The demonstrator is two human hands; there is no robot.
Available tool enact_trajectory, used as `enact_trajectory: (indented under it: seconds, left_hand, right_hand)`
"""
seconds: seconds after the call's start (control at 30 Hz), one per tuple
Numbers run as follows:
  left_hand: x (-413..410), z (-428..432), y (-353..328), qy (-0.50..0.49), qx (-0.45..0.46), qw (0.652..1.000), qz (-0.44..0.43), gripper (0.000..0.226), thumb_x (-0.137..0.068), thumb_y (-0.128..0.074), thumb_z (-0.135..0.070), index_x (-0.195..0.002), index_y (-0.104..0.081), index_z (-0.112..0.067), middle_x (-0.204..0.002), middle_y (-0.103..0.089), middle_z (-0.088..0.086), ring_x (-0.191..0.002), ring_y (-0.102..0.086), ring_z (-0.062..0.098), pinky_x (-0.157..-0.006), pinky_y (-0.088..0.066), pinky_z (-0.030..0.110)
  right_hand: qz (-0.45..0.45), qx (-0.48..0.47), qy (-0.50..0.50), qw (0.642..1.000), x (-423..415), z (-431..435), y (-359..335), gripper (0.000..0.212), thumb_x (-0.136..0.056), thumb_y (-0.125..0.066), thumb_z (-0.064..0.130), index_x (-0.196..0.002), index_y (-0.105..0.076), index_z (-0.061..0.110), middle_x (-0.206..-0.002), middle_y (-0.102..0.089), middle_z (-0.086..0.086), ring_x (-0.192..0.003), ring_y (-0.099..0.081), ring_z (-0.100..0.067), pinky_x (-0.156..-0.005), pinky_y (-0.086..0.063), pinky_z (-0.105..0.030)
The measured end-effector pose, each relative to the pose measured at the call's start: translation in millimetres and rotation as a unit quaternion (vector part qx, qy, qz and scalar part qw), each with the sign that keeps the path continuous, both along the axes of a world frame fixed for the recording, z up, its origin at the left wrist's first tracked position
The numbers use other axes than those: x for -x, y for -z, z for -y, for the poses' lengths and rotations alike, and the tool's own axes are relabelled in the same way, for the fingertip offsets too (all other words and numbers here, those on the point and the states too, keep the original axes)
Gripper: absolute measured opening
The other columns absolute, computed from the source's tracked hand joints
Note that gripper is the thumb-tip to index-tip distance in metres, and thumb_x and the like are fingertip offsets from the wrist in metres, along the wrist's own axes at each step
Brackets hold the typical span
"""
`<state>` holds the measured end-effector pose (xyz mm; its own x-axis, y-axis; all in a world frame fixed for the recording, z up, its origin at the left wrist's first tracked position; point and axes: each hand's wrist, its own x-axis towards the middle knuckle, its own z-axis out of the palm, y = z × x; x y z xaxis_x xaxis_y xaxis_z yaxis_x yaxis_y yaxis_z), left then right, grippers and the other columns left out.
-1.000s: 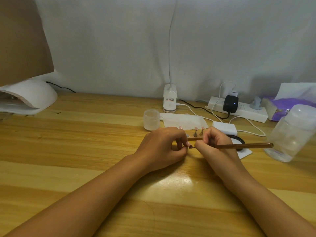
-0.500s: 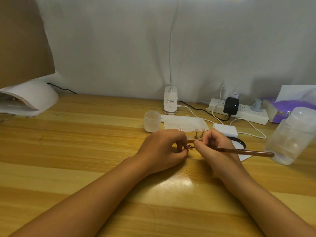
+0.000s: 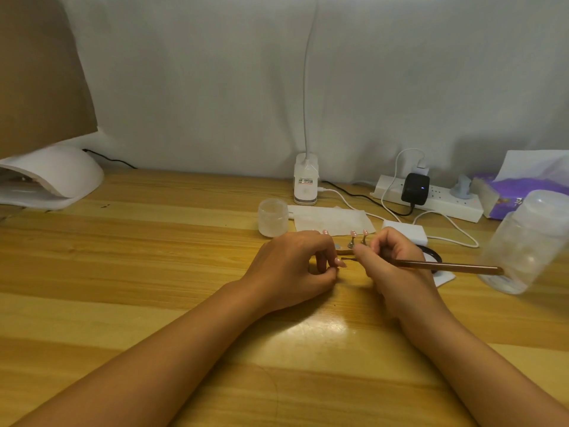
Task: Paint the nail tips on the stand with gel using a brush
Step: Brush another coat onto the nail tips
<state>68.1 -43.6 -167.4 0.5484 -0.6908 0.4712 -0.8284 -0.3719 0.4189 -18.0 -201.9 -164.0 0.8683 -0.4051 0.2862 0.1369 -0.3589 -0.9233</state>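
Brush [image 3: 443, 265] handle levelled slightly since earlier, right hand [image 3: 391, 260] grip clamped on it, bristles toward left hand [image 3: 295, 263] grip pinching the nail tip [image 3: 340, 262]; stand [image 3: 351, 246] just beyond both.

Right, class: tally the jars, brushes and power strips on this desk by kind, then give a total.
Jars: 2, the small jar and the large jar
Brush: 1, in the right hand
Power strip: 1
Total: 4
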Motion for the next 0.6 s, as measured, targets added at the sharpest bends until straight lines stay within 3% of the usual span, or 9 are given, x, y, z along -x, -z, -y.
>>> enact_trajectory:
  seconds: [0.13, 0.27, 0.43, 0.6]
  left_hand:
    - [1.0, 0.0, -0.4, -0.003, -0.001, 1.000, 0.004, 0.007, -0.083, -0.072, -0.033, -0.085, -0.065, -0.032, -0.075, -0.056, -0.019, -0.067, -0.051, -0.005, -0.056, -0.040, 0.019]
    - [1.5, 0.2, -2.0, 0.000, -0.012, 1.000, 0.002, 0.008, -0.084, -0.071, -0.033, -0.086, -0.063, -0.034, -0.074, -0.053, -0.022, -0.067, -0.051, -0.006, -0.056, -0.033, 0.013]
    - [1.1, 0.0, -2.2, 0.002, -0.013, 1.000, -0.001, 0.007, -0.085, -0.071, -0.034, -0.087, -0.064, -0.034, -0.074, -0.053, -0.022, -0.069, -0.052, -0.007, -0.057, -0.031, 0.011]
    - [0.5, 0.0, -0.6, -0.003, -0.005, 1.000, 0.002, 0.007, -0.084, -0.071, -0.033, -0.086, -0.065, -0.035, -0.074, -0.055, -0.022, -0.071, -0.053, -0.007, -0.056, -0.031, 0.012]
  right_hand:
    - [-0.008, 0.018, -0.030, 0.999, 0.9, -2.9, -0.4, 0.021, -0.088, -0.067, 0.026, -0.080, -0.056, 0.010, -0.064, -0.058, 0.004, -0.061, -0.054, -0.004, -0.062, -0.047, -0.028]
    - [-0.023, 0.034, -0.038, 0.998, -0.3, 0.4, 2.3, 0.018, -0.089, -0.066, 0.018, -0.078, -0.054, 0.011, -0.063, -0.062, 0.018, -0.070, -0.052, 0.013, -0.066, -0.040, -0.016]
    - [-0.027, 0.049, -0.028, 0.998, -1.6, 3.3, 3.9, 0.014, -0.087, -0.065, 0.011, -0.080, -0.053, 0.007, -0.062, -0.060, 0.017, -0.068, -0.052, 0.018, -0.055, -0.042, -0.008]
    - [-0.011, 0.056, -0.007, 0.998, -2.4, 1.6, 2.7, 0.015, -0.082, -0.065, 0.008, -0.078, -0.051, 0.004, -0.060, -0.048, 0.006, -0.054, -0.044, 0.003, -0.051, -0.040, -0.011]
